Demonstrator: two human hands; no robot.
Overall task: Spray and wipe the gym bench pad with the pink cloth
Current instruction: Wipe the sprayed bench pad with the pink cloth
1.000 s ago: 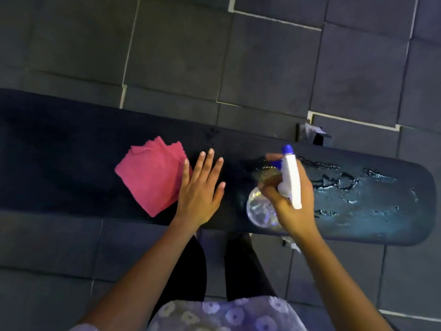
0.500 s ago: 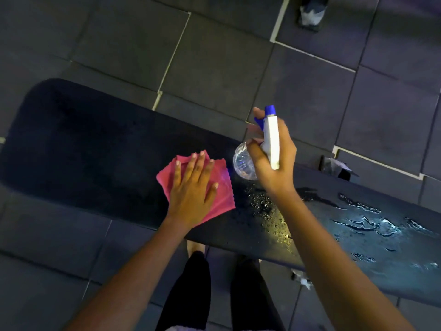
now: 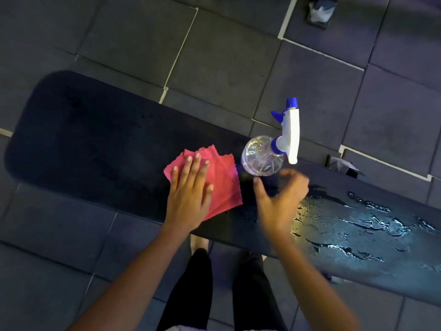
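Across the middle of the view, running from 9 o'clock down to 4 o'clock, lies the long black padded gym bench [image 3: 95,139] on a floor of dark grey square tiles [image 3: 226,68]. At the centre, the left hand [image 3: 189,194] presses flat, fingers spread, on the folded pink cloth [image 3: 224,185], which lies on the pad; the palm covers the cloth's 8 o'clock half. Just beside the cloth, at its 2 o'clock, stands the clear round plastic spray bottle [image 3: 262,158] with a white and blue trigger head, set near the far edge of the pad. The right hand [image 3: 279,201], blurred, hangs at 6 o'clock from the bottle with fingers loosely curled and empty, apart from the bottle. Toward 4 o'clock the pad is wet, with streaks and beads of liquid [image 3: 358,223] shining. At 6 o'clock, below the bench edge, the person's black trouser legs [image 3: 198,295] and a bare foot [image 3: 199,242] show.
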